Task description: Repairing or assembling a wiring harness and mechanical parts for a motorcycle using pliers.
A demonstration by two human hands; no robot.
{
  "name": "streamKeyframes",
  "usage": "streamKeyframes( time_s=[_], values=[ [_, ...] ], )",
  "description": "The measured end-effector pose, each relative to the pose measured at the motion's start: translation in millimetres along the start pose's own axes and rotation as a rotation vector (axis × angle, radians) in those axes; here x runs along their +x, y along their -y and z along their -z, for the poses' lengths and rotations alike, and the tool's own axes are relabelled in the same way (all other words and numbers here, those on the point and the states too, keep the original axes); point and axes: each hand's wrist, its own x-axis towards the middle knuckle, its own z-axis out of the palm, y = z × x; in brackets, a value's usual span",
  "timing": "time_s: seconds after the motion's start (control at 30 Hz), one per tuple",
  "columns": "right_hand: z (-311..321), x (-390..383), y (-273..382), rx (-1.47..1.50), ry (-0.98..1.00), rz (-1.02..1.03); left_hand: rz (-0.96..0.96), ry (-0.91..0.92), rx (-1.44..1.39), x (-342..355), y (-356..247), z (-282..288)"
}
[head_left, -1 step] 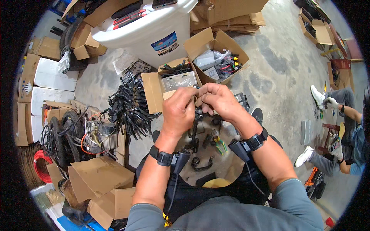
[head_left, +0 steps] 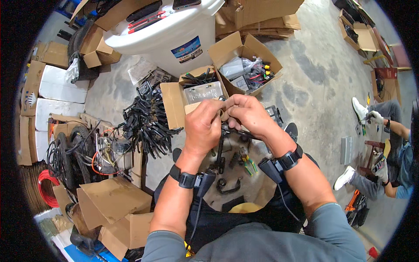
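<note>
My left hand [head_left: 204, 123] and my right hand [head_left: 251, 114] meet in front of me, fingers closed in a pinch. A small tan ring-like piece [head_left: 221, 115] shows between the fingertips; its kind is not clear. Just under the fingers lies a black rod-like part [head_left: 238, 132], partly covered by my right hand. Below them on the floor are a long black part [head_left: 221, 153], a hooked black part [head_left: 228, 186] and pliers with green-yellow handles [head_left: 249, 165]. Beyond my hands stands an open carton [head_left: 173, 102] with a clear plastic package [head_left: 203, 92] on top.
A pile of black levers [head_left: 146, 120] lies left of the carton. Another carton [head_left: 225, 46] holds bagged electrical parts. Behind stands a white tub [head_left: 174, 37]. Torn cardboard [head_left: 114, 198] lies at lower left. On the right sits another person with a gloved hand [head_left: 375, 116].
Both hands stay in place with slight finger movement. The black part beneath them has shifted a little, showing more of its rod below my right hand.
</note>
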Motion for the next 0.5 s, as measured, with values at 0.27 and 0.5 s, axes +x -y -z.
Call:
streamKeyframes(
  time_s=[0.27,0.5],
  values=[
    [-1,15,-5,0.044,0.078,-0.024,-0.036,-0.006,0.009,2,0,0],
    [8,21,-16,0.16,0.16,-0.035,-0.093,-0.008,0.03,2,6,-5]
  ],
)
